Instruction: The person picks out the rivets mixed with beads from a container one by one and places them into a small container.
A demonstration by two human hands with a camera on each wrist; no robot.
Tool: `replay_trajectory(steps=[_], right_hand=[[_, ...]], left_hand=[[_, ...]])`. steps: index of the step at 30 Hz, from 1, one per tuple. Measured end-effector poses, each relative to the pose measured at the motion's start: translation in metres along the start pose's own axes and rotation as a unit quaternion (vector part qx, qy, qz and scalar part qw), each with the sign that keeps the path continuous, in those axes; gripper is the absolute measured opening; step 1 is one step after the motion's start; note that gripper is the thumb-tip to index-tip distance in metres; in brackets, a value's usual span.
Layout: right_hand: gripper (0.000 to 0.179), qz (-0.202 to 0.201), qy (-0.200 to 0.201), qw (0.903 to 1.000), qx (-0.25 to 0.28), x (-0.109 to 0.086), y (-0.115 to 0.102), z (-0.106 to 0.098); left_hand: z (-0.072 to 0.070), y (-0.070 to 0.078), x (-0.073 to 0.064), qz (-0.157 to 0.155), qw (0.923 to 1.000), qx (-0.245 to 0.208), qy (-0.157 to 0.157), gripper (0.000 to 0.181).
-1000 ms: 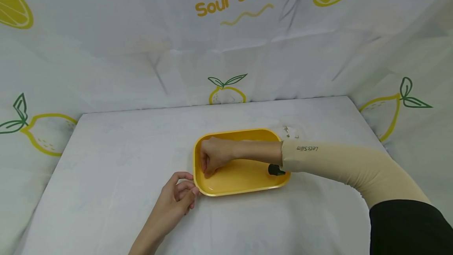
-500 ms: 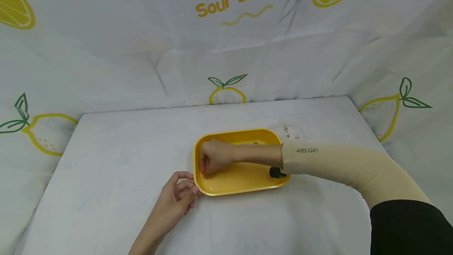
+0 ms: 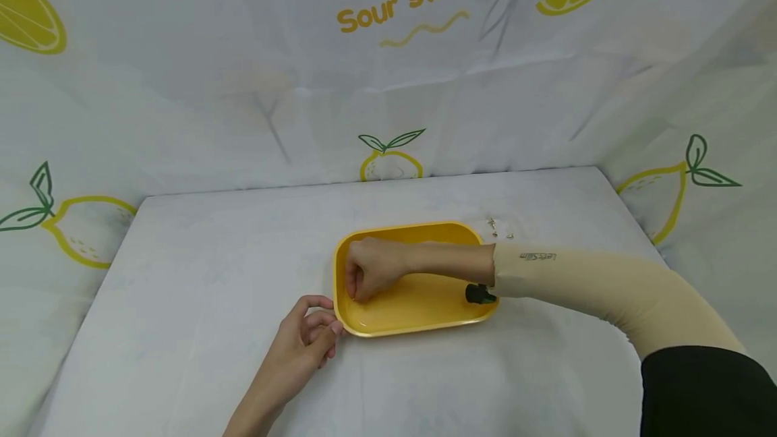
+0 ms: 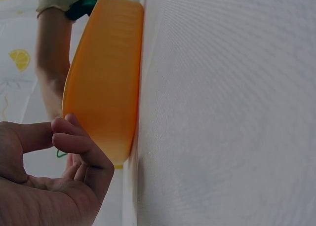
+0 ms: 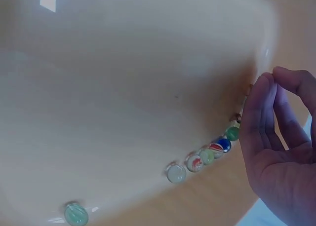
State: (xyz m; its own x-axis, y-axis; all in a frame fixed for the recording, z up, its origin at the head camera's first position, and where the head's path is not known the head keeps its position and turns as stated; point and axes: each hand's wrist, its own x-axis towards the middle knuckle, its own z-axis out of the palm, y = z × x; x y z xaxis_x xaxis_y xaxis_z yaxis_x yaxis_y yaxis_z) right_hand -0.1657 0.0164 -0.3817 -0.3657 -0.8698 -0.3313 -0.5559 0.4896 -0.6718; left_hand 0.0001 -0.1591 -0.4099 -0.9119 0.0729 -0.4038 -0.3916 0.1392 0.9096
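A yellow tray (image 3: 425, 322) stands on the white table. My left hand (image 3: 301, 349) holds its near left corner, with curled fingers and thumb at the rim. My right hand (image 3: 376, 267) reaches down inside the tray's left end, fingers curled toward the floor by the wall. The right wrist view shows its thumb and index tips together; I cannot tell whether something tiny is between them. Beside those fingers, glass marbles lie in a row along the wall, among them a green marble (image 5: 232, 133), a blue marble (image 5: 224, 145) and a clear marble (image 5: 176, 172).
A pale green marble (image 5: 76, 214) lies apart from the row. Several small metal pieces (image 3: 493, 226) lie on the table behind the tray's right end. A dark object (image 3: 479, 294) at the right wrist overlaps the tray's right rim. A lemon-print cloth (image 3: 243, 86) hangs behind the table.
The right forearm and sleeve have shifted slightly right while the hand stays at the tray's left end. The left hand keeps its place at the corner.
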Motion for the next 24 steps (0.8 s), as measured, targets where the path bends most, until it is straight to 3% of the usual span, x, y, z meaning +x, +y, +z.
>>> replay_trajectory(steps=[24], right_hand=[[0.006, -0.01, 0.024, 0.9974, 0.068, -0.028, -0.009, -0.026]], left_hand=[[0.001, -0.001, 0.001, -0.008, 0.9999, 0.004, 0.005, 0.039]])
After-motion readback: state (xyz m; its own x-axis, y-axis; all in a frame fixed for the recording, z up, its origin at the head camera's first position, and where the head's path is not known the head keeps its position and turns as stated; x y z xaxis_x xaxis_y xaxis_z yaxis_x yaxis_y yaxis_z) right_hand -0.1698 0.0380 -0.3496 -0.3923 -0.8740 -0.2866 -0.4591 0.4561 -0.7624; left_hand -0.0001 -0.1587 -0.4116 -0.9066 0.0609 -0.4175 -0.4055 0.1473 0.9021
